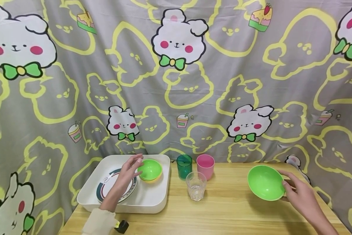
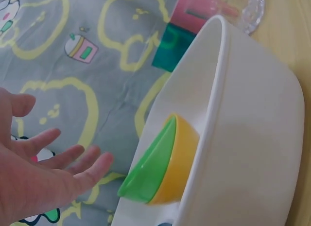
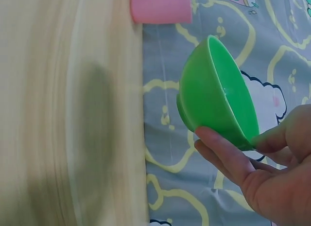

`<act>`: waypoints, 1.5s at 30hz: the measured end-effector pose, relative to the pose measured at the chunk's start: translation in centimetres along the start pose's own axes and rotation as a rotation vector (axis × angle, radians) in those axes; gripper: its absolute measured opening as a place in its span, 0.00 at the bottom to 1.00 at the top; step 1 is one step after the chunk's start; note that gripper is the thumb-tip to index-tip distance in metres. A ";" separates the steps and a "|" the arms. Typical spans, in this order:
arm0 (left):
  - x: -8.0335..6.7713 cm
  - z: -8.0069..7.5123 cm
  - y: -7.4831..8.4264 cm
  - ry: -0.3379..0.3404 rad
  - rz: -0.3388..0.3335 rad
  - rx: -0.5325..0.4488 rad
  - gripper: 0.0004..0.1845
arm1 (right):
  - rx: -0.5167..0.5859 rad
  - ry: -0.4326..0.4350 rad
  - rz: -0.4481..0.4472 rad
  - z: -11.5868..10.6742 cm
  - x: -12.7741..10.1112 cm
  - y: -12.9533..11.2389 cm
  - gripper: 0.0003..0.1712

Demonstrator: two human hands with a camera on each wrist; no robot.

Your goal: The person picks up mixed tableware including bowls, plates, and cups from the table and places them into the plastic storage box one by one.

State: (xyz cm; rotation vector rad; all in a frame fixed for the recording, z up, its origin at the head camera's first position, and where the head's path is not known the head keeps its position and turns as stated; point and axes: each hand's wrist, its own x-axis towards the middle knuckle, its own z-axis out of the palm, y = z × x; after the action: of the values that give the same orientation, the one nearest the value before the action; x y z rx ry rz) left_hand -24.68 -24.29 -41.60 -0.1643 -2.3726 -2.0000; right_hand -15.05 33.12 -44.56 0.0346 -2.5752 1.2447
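Two green bowls in play: one, the large green bowl (image 1: 265,182), lifted off the worktop (image 1: 228,209) at the right of the head view, tilted with its mouth toward the camera, pinched at the rim by the right hand (image 1: 300,195), thumb inside the lip and fingers (image 3: 221,150) curled under the outer wall, a grip that keeps the bowl steady while tipped; the other, the small green bowl (image 1: 149,169), nested in a yellow bowl (image 1: 152,179) of like shape, so stacked neatly, at the back right corner of the white tray (image 1: 152,204) at lower left. Left hand (image 1: 125,178) stretched over the tray above a patterned plate (image 1: 105,191), fingers (image 2: 80,160) straight and slightly spread, holding nothing, tips just at the small green bowl's rim; touching or only near, cannot tell, though the left wrist view shows a gap. Cream sleeve (image 1: 100,222) and a dark wrist mount (image 1: 123,226) at the bottom edge. Between tray and lifted bowl, near the middle of the frame, three cups standing upright and close together: a teal cup (image 1: 184,165), a pink cup (image 1: 205,166), and a clear glass (image 1: 196,186) in front. Behind, a grey curtain (image 1: 176,81) printed with white rabbits, bows, cake slices and drink cups. No readable writing, brand or label anywhere; plate rim shows only dark and red bands
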 end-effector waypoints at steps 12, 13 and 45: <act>0.3 1.3 -0.2 0.031 0.078 -0.073 0.28 | 0.186 0.045 0.006 2.0 0.6 -1.5 0.25; 0.3 1.4 -0.2 0.034 0.081 -0.080 0.27 | 0.206 0.045 0.009 2.2 0.8 -1.7 0.25; -0.3 6.7 1.4 -0.085 0.089 -0.206 0.25 | 0.462 -0.022 0.065 6.3 2.5 -7.0 0.30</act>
State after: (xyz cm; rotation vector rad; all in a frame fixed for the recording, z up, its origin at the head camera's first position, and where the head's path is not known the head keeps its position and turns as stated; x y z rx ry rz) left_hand -23.98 -17.44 -41.39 -0.3606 -2.1574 -2.2329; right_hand -17.99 24.13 -42.26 0.0577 -2.2642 1.8447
